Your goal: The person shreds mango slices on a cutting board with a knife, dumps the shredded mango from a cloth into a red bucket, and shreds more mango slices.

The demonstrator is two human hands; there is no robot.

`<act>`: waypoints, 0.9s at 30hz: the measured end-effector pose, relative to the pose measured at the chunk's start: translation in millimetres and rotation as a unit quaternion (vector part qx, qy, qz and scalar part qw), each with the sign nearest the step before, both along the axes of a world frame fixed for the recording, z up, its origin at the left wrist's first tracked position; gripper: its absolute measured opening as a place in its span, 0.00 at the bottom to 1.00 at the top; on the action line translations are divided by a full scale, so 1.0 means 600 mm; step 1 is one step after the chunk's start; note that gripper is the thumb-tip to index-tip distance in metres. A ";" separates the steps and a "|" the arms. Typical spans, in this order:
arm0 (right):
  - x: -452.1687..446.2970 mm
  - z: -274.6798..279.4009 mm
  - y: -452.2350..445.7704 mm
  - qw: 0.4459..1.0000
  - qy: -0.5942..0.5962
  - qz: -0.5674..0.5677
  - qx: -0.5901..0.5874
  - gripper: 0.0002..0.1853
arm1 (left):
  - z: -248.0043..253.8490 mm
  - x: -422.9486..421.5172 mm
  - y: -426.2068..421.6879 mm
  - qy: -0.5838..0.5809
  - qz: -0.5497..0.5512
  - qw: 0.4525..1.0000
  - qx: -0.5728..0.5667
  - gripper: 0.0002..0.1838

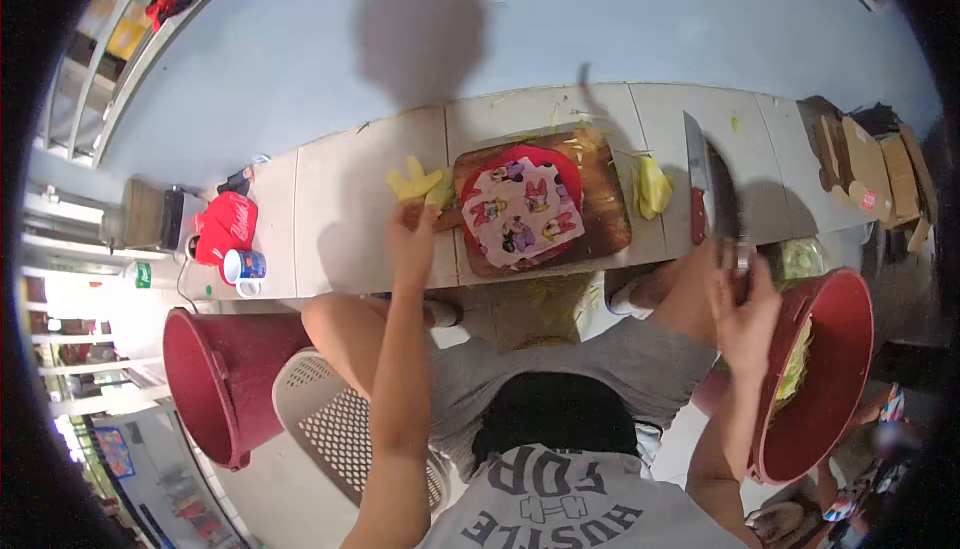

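Observation:
My left hand (410, 229) is closed at the near end of a small pile of pale yellow-green fruit or vegetable pieces (412, 187), left of a wooden cutting board (608, 199). Its fingertips seem to grip the nearest piece. On the board lies a red round plate or lid (572, 174) covered by a cartoon-printed cloth (515, 207). Past the table's front edge, my right hand (743, 299) is wrapped round a knife (728, 189), its dark blade blurred and pointing away from me. A second knife (697, 164) with a reddish handle lies on the tabletop beside it.
A larger pale-green wedge (653, 189) sits right of the board. Red bins stand left (200, 379) and right (850, 349), the right one with pale shreds inside. A mug (245, 267), red cap (228, 227) and cardboard (870, 164) occupy the ends. Another person is at lower right.

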State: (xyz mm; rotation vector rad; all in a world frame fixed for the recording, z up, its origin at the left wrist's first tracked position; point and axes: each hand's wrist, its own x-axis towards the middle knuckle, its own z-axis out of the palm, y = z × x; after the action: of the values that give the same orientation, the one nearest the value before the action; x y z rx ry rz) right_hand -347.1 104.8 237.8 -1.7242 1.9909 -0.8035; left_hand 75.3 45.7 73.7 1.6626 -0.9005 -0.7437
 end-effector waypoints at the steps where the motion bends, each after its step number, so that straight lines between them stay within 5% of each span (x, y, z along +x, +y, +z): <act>1: 0.019 -0.021 -0.009 0.997 0.027 0.062 -0.035 0.19 | -0.013 0.032 0.001 -0.165 -0.002 0.985 0.041 0.14; 2: 0.038 -0.048 -0.017 0.988 0.052 0.125 -0.069 0.19 | -0.021 0.052 -0.005 -0.162 0.003 0.986 0.046 0.14; 4: 0.093 -0.075 -0.027 0.990 -0.020 0.132 0.052 0.19 | -0.029 0.087 -0.032 -0.409 -0.043 0.911 -0.017 0.16; 11: 0.193 -0.192 -0.051 0.959 -0.035 0.240 0.147 0.21 | -0.078 0.146 -0.091 -0.447 -0.235 0.860 0.073 0.18; 13: 0.210 -0.203 -0.052 0.956 -0.046 0.244 0.155 0.22 | -0.065 0.139 -0.086 -0.323 -0.132 0.931 0.107 0.16; 17: 0.235 -0.207 -0.054 0.946 -0.046 0.265 0.182 0.23 | -0.037 0.116 -0.075 -0.210 -0.066 0.967 0.125 0.14; 18: 0.237 -0.211 -0.052 0.946 -0.047 0.261 0.185 0.23 | -0.039 0.112 -0.075 -0.079 -0.045 0.992 0.092 0.14; 19: 0.239 -0.219 -0.049 0.951 -0.055 0.260 0.158 0.23 | -0.041 0.106 -0.074 0.054 -0.023 0.997 0.058 0.15; 22: 0.249 -0.230 -0.044 0.962 -0.088 0.239 0.104 0.21 | 0.010 0.010 -0.033 0.198 -0.039 0.973 0.111 0.15; 27: 0.256 -0.249 -0.034 0.970 -0.093 0.213 0.075 0.21 | 0.013 -0.120 0.010 0.118 -0.117 0.972 0.167 0.14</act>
State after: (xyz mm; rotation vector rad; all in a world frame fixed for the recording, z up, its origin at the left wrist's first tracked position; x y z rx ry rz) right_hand -193.3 84.2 88.2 -1.8192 1.4447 -0.6193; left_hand 3.6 51.8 81.8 1.7235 -0.8416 -1.2856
